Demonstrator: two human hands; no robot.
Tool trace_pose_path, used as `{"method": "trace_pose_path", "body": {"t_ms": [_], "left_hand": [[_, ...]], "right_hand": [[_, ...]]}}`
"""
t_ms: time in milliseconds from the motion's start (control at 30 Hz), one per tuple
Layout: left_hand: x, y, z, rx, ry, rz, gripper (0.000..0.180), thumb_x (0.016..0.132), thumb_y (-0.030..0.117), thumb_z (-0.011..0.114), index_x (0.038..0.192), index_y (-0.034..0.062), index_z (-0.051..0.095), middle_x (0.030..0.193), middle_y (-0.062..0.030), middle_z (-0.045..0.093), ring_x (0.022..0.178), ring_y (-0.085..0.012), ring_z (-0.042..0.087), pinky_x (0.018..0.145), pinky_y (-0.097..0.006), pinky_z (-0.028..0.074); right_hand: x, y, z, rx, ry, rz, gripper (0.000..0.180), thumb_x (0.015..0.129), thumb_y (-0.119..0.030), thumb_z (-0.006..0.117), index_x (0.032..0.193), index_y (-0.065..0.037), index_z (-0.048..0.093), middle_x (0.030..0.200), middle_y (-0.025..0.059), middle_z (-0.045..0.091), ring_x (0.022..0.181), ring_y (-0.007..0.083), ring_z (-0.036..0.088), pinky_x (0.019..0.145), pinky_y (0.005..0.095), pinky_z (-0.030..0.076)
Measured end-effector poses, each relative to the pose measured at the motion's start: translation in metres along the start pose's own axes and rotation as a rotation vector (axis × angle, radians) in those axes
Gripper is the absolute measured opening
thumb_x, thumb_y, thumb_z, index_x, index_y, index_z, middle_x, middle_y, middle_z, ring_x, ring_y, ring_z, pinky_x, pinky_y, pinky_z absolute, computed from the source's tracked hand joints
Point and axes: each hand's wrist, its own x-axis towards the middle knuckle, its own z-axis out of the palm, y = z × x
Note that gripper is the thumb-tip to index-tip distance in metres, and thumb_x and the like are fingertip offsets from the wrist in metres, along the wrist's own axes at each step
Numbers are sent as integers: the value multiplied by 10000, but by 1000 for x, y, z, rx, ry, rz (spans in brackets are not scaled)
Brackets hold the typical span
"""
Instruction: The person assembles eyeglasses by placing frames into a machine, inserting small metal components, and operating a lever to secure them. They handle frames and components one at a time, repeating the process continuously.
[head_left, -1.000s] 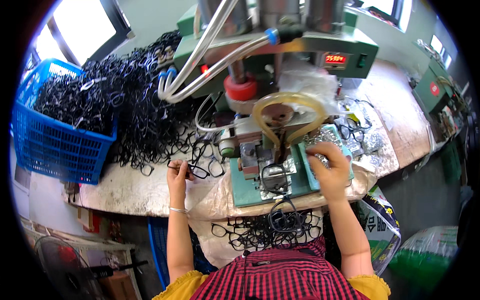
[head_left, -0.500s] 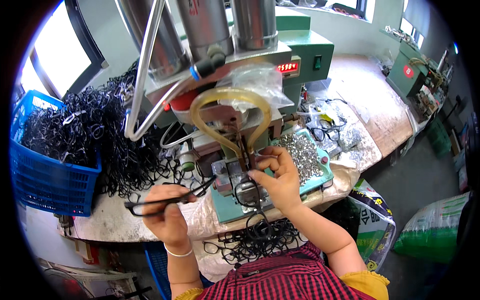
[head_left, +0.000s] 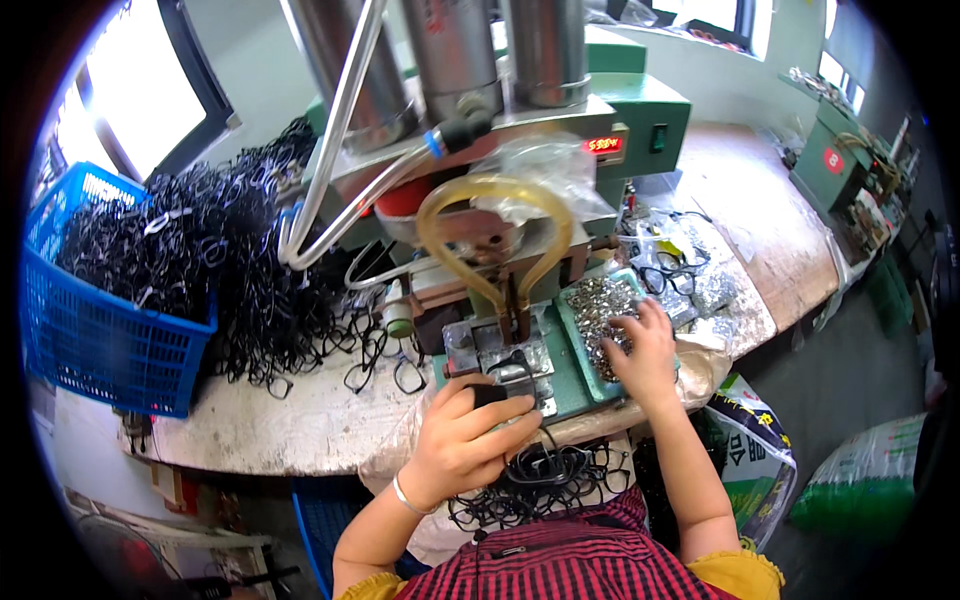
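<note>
My left hand [head_left: 468,436] is closed round a black glasses frame [head_left: 487,393] at the metal fixture [head_left: 520,378] of a green press. Part of the frame lies over the fixture, and my fingers hide the rest. Straight above it, two brown prongs [head_left: 514,325] come down from a loop of yellowish tubing [head_left: 428,228]. Over a pale green tray [head_left: 588,372] of small shiny metal pieces [head_left: 600,315] is my right hand [head_left: 650,358]. Its fingers are bent and apart, with nothing visible between them.
At left, a blue crate [head_left: 110,345] overflows with black glasses frames [head_left: 180,250]. More frames [head_left: 560,490] lie in front of my body. Clear plastic bags [head_left: 708,285] lie right of the press. A second green machine [head_left: 835,150] stands farther right, with sacks [head_left: 865,475] on the floor.
My left hand has moved right to the fixture with the glasses frame it held beside the press. My right hand has left the prongs and moved right to the tray. The view has shifted slightly.
</note>
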Motion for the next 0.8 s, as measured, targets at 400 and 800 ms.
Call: {"method": "trace_pose_path", "body": {"t_ms": [400,800], "left_hand": [[-37,10,9,23,86,-99,365,812,98,726,1174,93,673,1251,-58,670,923,-224,628,1026,-462,475],[-271,-201,-145,1027,179,-1054,161,844,92,629,953,147,733,1102,-109,652,930,-344,623,795,-461,506]], "right_hand": [[24,-7,21,82,-127,-458,187,763,-44,613,944,4,603,1234,211,615,1241,418,524,991,492,438],[11,4,15,588,57,72,84,870,14,636,945,21,673,877,69,665,823,154,605,800,291,483]]}}
